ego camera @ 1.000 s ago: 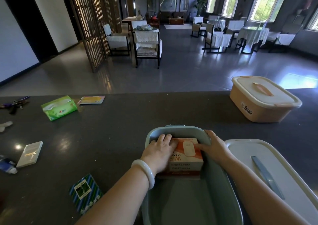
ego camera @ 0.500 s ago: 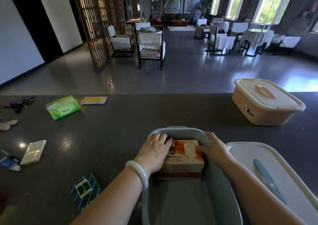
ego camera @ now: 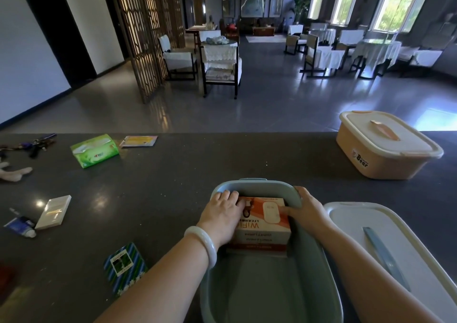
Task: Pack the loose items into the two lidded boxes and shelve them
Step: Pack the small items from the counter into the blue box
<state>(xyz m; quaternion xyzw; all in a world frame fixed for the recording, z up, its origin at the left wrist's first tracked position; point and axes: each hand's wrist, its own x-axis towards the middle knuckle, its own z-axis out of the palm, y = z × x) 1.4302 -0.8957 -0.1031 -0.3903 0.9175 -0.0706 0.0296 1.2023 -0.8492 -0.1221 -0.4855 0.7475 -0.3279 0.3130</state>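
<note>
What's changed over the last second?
Very little. The left hand slid slightly left on the orange box, uncovering more of its top. The right hand still holds the other side, at the far end of the bin. Lid, tan box and loose items stayed put.

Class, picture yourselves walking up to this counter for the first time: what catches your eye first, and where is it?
The orange box stands out, held by the left hand and right hand at the far end of the open grey-blue tub, front and centre. Next come the peach lidded box at the far right of the counter and the green tissue pack at far left.
</note>
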